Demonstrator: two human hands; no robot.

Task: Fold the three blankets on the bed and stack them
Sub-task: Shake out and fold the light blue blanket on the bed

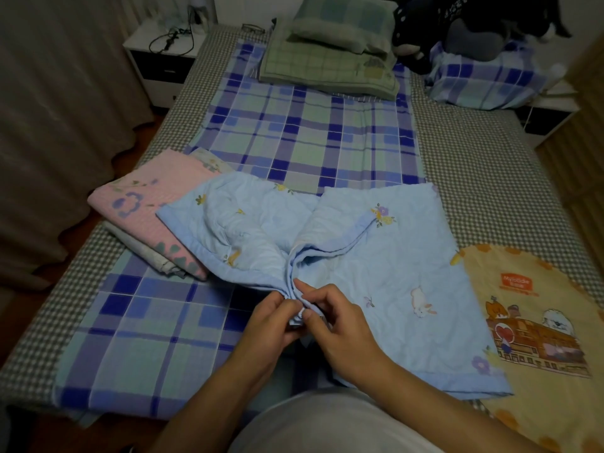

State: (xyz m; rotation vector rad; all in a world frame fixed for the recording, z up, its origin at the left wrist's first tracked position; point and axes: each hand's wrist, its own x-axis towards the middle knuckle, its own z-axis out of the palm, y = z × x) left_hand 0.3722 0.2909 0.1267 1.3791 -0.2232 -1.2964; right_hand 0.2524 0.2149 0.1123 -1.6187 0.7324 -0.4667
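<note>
A light blue quilted blanket with small flowers and rabbits lies in the middle of the bed, its two halves meeting at a bunched seam near me. My left hand and my right hand both pinch the gathered corners of this blue blanket at its near edge. A folded pink blanket lies to the left, partly under the blue one. A yellow cartoon-print blanket lies spread flat at the right edge of the bed.
The bed has a blue-green plaid sheet over a checked mattress cover. Green pillows and a dark plush toy sit at the head. A white nightstand with cables stands far left. A curtain hangs at the left.
</note>
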